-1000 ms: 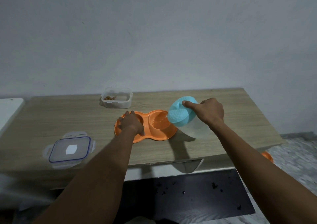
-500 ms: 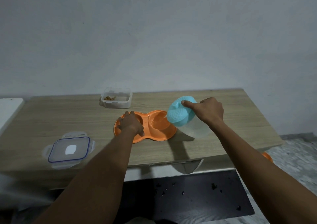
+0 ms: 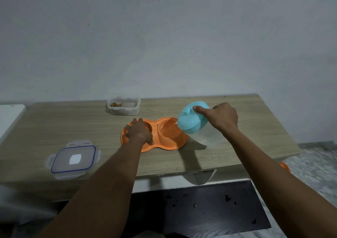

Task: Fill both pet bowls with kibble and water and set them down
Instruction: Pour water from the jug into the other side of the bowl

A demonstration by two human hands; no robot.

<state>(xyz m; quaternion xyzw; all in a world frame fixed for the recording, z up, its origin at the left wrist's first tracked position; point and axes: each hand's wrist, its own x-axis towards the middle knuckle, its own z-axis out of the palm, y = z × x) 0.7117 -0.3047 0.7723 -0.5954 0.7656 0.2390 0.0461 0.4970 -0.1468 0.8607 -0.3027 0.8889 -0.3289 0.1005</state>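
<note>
An orange double pet bowl (image 3: 165,145) lies on the wooden table (image 3: 54,128). My left hand (image 3: 139,131) rests on its left half, covering that bowl and gripping the near rim. My right hand (image 3: 221,117) holds a clear water jug with a turquoise lid (image 3: 193,123), tipped far over to the left with its spout above the right bowl (image 3: 168,130). A thin stream of water runs into that bowl. A clear container with a little kibble (image 3: 125,104) stands behind the bowls.
The container's clear lid with a blue seal (image 3: 73,158) lies at the table's near left. A white surface (image 3: 9,117) adjoins the table's left end. A black mat (image 3: 209,206) lies on the floor below, and something orange (image 3: 284,166) shows past the right edge.
The jug has tipped slightly further left over the right bowl. My left hand has stayed on the left half.
</note>
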